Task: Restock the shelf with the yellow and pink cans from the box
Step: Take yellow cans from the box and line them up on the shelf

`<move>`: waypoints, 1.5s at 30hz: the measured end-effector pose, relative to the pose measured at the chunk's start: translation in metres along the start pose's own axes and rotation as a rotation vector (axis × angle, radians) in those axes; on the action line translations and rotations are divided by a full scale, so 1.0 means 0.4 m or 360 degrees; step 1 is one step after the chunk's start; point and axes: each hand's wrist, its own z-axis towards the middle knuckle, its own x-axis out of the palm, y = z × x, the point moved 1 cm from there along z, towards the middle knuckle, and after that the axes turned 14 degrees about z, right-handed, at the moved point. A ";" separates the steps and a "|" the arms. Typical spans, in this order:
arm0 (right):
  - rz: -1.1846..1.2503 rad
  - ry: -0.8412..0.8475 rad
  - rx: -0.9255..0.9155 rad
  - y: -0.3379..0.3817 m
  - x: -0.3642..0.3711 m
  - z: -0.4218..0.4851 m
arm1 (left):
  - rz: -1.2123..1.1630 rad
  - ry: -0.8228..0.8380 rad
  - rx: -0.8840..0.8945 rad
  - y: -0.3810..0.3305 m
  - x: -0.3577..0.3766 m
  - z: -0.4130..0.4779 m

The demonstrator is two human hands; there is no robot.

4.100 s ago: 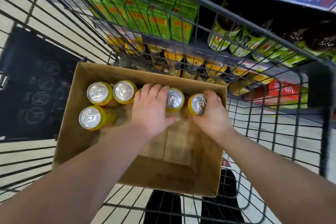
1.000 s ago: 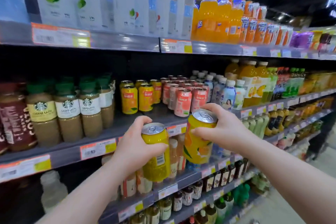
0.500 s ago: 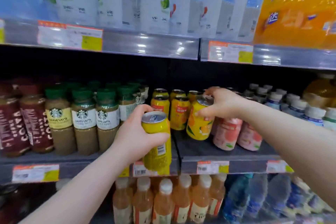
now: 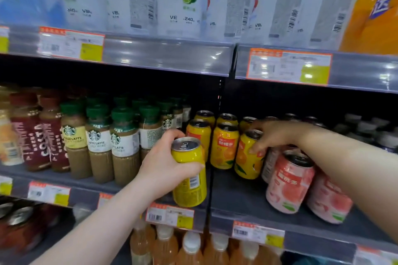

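Our right hand (image 4: 273, 135) gripped a tilted yellow can (image 4: 245, 161) at the shelf (image 4: 237, 196), between the yellow row (image 4: 224, 146) and pink cans (image 4: 288, 183); we judged it needed standing upright, label forward, before release. Our left hand (image 4: 163, 170) clasped a second can (image 4: 189, 191) before the shelf edge.

On the shelf (image 4: 237, 196) I see coffee bottles (image 4: 99, 144) left, juice cans (image 4: 224, 146) middle, peach-drink cans (image 4: 288, 183) right, held can (image 4: 189, 189) in front.
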 end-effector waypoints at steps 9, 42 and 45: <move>-0.0089 0.0073 -0.0038 -0.022 -0.032 0.024 | -0.0054 0.0009 0.0031 -0.003 0.009 0.022; -0.0060 -0.0215 -0.0776 0.168 0.039 -0.025 | -0.0146 0.0075 0.0114 0.062 0.048 0.115; -0.0250 0.0026 -0.0871 0.233 0.088 -0.004 | -0.0113 0.0123 0.0184 0.088 0.046 0.085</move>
